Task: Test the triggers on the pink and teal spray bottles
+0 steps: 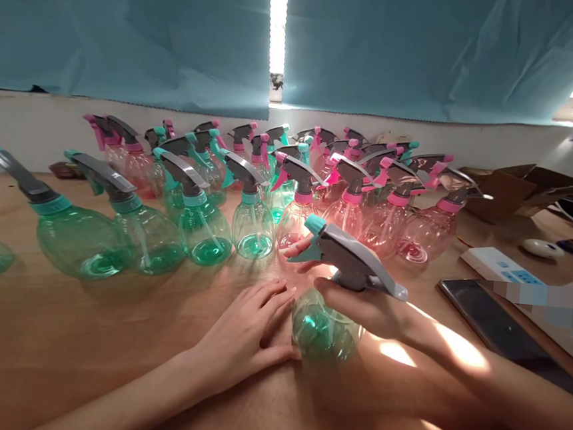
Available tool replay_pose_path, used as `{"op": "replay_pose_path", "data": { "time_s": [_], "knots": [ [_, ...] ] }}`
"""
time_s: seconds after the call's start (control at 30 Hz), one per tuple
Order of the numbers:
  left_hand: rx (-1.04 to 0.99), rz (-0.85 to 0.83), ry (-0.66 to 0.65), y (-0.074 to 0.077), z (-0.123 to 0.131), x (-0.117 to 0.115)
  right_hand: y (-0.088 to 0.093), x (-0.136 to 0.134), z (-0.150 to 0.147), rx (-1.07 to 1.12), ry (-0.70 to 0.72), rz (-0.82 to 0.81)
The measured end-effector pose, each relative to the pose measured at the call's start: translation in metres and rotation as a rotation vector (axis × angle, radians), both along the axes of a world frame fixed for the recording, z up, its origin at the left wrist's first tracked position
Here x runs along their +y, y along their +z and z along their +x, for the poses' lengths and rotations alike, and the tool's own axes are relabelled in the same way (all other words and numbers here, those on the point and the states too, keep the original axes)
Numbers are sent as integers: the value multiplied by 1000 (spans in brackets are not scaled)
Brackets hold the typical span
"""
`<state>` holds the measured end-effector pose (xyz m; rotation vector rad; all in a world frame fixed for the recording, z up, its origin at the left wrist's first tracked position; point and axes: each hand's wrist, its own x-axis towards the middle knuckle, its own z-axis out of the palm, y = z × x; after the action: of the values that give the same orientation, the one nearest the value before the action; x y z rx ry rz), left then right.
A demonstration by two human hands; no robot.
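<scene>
In front of me a clear green spray bottle (325, 329) leans on the table, its grey and teal trigger head tilted up. My right hand (366, 307) is closed around the neck just under that head, with the fingers reaching behind it toward the trigger. Beside the bottle's left side lies my left hand (247, 325), fingers stretched and thumb apart. The thumb tip is at the bottle's lower edge; whether it presses on it I cannot tell.
Behind stand rows of spray bottles, including a green one (204, 238) and a pink one (344, 213). To the right lie a dark phone (488, 320), a white power strip (500, 264), a white computer mouse (542, 249) and an open cardboard box (499, 193). Blue cloth (132, 27) hangs at the back.
</scene>
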<state>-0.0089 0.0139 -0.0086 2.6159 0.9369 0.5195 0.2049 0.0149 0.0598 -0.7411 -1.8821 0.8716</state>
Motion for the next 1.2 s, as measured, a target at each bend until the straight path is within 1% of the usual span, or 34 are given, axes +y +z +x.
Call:
{"op": "replay_pose_path", "data": {
  "time_s": [0.1,0.17,0.33,0.47,0.6,0.73,0.9,1.1,1.2],
  "knots": [
    [32,28,29,-3,1,0,-2,3,0,55,-51,-32],
    [44,48,37,-5,1,-1,-2,3,-1,73,-55,-42],
    [62,62,36,-7,1,-2,-2,2,-4,40,-43,-60],
    [66,74,35,-6,1,-2,-1,1,-5,23,-48,-63],
    [83,69,26,-3,2,-1,-1,1,1,-9,-53,-65],
    [86,77,26,-2,3,-1,-2,1,7,-17,-35,-67],
    [91,81,16,-6,1,-1,-4,4,2,64,8,-46],
    [126,54,80,-7,0,0,-8,7,-3,131,39,-1],
    [145,35,75,-6,1,0,-8,7,-3,131,30,12]
  ]
}}
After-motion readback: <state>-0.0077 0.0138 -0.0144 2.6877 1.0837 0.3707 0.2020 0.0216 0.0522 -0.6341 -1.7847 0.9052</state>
